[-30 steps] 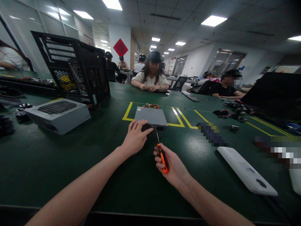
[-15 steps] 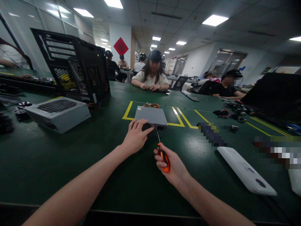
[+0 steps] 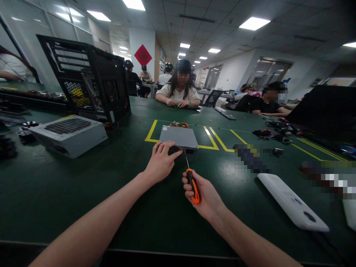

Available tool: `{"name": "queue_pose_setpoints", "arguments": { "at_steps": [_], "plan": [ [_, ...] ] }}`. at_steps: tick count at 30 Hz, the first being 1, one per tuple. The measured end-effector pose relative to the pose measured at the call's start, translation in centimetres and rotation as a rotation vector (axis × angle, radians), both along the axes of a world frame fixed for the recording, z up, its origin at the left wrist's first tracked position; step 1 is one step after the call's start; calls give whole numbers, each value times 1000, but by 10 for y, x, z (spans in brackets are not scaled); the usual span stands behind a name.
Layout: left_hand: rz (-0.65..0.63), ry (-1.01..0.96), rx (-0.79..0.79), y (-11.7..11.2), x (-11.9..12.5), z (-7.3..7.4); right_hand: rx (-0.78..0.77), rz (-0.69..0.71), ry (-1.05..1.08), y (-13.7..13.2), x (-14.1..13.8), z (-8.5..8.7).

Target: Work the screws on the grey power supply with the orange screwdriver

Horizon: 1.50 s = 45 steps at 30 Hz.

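A flat grey metal power supply unit [image 3: 179, 136] lies on the green table [image 3: 69, 185] inside a yellow marked rectangle. My left hand [image 3: 160, 163] rests on its near left corner, fingers curled over the edge, holding it. My right hand [image 3: 201, 193] is closed round an orange and black screwdriver [image 3: 191, 183]. The thin shaft points up and away, its tip at the unit's near face, right of my left fingers. Coloured wires show behind the unit.
A second grey power supply [image 3: 68, 134] and an open black computer case [image 3: 89, 81] stand at the left. A white device [image 3: 292, 202] lies at the right, with cables and small parts [image 3: 275, 131] beyond. Other people sit across the table.
Both hands stay where they were. The screwdriver handle has shifted very slightly in my right hand; the unit has not moved.
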<state>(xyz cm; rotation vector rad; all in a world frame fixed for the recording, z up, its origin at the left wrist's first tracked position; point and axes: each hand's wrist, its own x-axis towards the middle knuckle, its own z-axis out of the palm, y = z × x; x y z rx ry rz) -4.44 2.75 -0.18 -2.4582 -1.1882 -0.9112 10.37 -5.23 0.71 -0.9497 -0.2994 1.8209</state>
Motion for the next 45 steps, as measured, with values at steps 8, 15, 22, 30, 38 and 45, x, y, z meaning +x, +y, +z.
{"name": "queue_pose_setpoints", "arguments": {
  "at_steps": [8, 15, 22, 30, 38, 45],
  "plan": [
    [-3, 8, 1, 0, 0, 1, -32, -58, -64, -1, -2, 2],
    [-5, -10, 5, 0, 1, 0, -14, 18, -44, -1, -1, 0],
    [4, 15, 6, 1, 0, 0, 12, -41, -45, 1, 0, -1],
    [3, 20, 4, 0, 0, 0, -21, 3, -67, -1, -2, 1],
    [-2, 15, 0, -1, 0, 1, -15, 78, -82, -2, -2, 4],
    [3, 21, 17, 1, 0, -1, -7, 10, -62, 1, -2, 1]
  ]
}}
